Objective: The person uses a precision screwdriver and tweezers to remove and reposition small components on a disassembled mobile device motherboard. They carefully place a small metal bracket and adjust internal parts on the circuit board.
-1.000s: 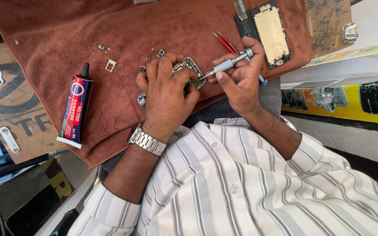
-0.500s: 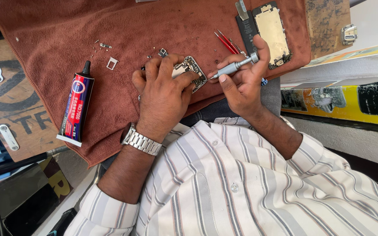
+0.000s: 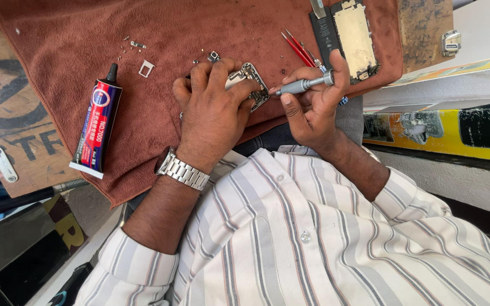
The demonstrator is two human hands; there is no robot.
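Two hands on brown towel (image 3: 199,28): left hand (image 3: 214,113) grips phone frame (image 3: 250,79); right hand (image 3: 313,105) grips screwdriver (image 3: 301,86).

The right hand (image 3: 313,107) tipped the slim grey metal screwdriver (image 3: 301,85) flatter and brought its tip against the edge of the small silver phone frame (image 3: 249,84). The left hand (image 3: 214,113) slid its fingers further over that frame.

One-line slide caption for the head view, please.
Left hand steadies a small metal phone part on a brown cloth while right hand applies a grey screwdriver.
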